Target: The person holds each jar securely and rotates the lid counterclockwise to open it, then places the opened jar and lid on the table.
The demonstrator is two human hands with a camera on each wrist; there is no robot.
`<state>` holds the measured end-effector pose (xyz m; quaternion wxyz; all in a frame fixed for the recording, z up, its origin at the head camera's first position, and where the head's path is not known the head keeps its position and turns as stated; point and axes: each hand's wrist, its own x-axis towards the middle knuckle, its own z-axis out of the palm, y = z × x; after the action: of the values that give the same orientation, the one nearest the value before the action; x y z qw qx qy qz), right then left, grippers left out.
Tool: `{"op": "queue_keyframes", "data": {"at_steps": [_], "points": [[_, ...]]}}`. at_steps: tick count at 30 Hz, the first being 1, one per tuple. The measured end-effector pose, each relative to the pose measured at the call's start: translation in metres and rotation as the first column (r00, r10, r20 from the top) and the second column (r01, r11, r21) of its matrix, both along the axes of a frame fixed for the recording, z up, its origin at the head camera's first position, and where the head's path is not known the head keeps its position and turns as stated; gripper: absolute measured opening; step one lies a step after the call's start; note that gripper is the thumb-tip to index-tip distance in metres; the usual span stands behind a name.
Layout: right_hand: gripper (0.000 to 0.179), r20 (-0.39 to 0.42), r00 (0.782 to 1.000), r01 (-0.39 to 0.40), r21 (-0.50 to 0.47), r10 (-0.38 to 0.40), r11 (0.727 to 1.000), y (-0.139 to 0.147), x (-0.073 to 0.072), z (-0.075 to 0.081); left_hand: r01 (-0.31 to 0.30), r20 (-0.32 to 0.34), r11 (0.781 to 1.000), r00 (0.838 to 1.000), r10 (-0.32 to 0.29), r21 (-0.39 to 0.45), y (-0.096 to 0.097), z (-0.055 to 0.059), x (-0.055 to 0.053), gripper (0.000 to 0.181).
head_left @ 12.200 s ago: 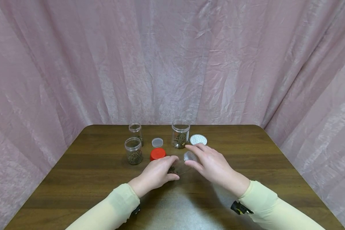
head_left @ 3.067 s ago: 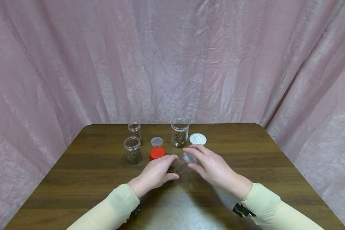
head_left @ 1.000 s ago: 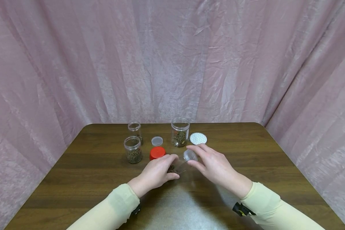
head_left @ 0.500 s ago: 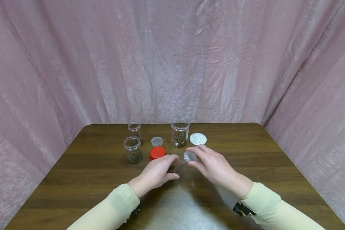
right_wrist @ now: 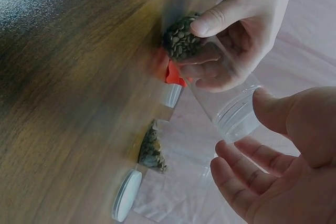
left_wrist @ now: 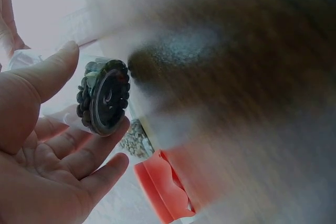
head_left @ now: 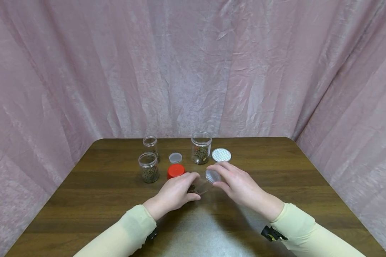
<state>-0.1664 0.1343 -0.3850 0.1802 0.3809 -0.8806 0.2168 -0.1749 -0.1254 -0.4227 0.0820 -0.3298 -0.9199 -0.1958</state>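
A clear jar (right_wrist: 210,102) leans toward my right hand, with small dark pieces (right_wrist: 181,40) gathered at its base. My left hand (head_left: 173,191) grips the jar's body, its thumb on the near side and its fingers behind. At the jar's top sits a clear ribbed lid (head_left: 213,176). My right hand (head_left: 241,182) has thumb and fingertips around this lid's edge, palm turned toward the jar. Just beyond the left hand stands a red cap-like thing (head_left: 176,170), partly hidden by that hand.
Two lidless clear jars of dark pieces, a nearer one (head_left: 149,168) and a farther one (head_left: 151,144), stand at the left. A larger lidless jar (head_left: 201,148) stands at the back. Beside it lies a white patterned lid (head_left: 221,155); a small grey lid (head_left: 175,158) lies farther left.
My right thumb and fingertips have shifted slightly around the clear lid, spreading and closing in again. The left hand keeps its hold on the jar; the other jars stay put.
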Motion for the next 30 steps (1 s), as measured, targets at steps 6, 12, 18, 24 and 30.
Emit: {"op": "queue_keyframes", "data": {"at_steps": [6,12,18,24,30], "points": [[0.049,-0.004,1.0,-0.013,0.006,0.013,1.0,0.0005,0.0001,0.0006,0.001,-0.004,1.0,1.0,-0.001,-0.003,-0.0002,0.0,0.0004,0.052],[0.052,0.003,1.0,-0.024,0.003,0.024,1.0,0.0019,0.0,0.001,0.005,-0.004,1.0,1.0,-0.005,-0.005,-0.0001,-0.0003,-0.0002,0.052],[0.051,0.013,1.0,-0.025,-0.005,0.025,1.0,0.0021,-0.0004,0.0006,0.005,-0.008,1.0,1.0,-0.006,-0.009,-0.0004,-0.0014,-0.0012,0.053],[0.051,0.076,0.988,0.137,0.025,-0.138,0.99,-0.0017,0.0016,0.0049,0.004,0.001,1.0,1.0,-0.004,-0.012,0.0001,-0.0003,-0.002,0.053],[0.049,0.132,0.972,0.188,0.054,-0.194,0.981,-0.0065,0.0015,0.0086,-0.003,0.019,1.0,1.0,0.003,-0.016,0.0005,0.0003,-0.0018,0.053]]}}
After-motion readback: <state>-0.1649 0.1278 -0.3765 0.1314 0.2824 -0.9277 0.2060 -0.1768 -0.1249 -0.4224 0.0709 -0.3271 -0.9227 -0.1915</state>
